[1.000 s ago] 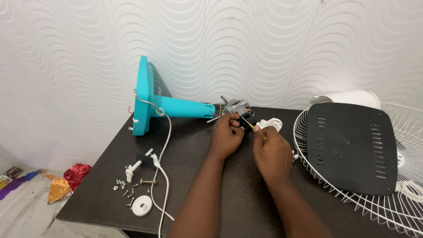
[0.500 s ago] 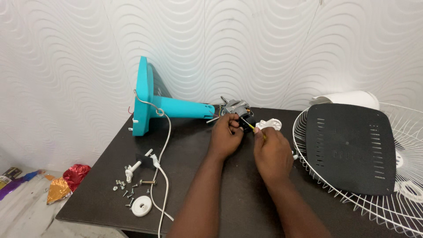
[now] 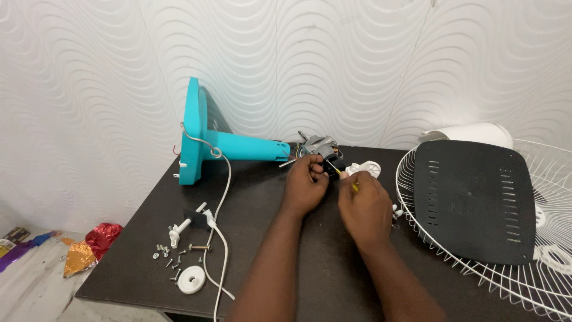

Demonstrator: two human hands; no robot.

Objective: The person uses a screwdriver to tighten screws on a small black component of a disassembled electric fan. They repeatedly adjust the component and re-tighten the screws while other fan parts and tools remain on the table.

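Observation:
A turquoise fan stand [image 3: 205, 143] lies on its side on the dark table [image 3: 256, 238], its base toward the left. At the stand's right end sits the bare grey fan motor [image 3: 319, 145]. My left hand [image 3: 305, 185] grips a small black part at the motor. My right hand [image 3: 363, 206] holds a yellow-handled screwdriver [image 3: 348, 180] whose tip points at that black part. A white plastic piece [image 3: 364, 170] lies just beyond my right hand.
A white wire fan guard [image 3: 536, 262] with a black square panel [image 3: 473, 200] on it lies at the right. A white cord [image 3: 220, 209] runs down the table. Loose screws [image 3: 170, 253], a white knob [image 3: 192, 280] and a white bolt [image 3: 182, 226] lie at the left front. Foil wrappers [image 3: 89, 244] lie on the floor.
Both hands stay at the motor with only slight shifts; the screwdriver tip has edged a little closer to the black part.

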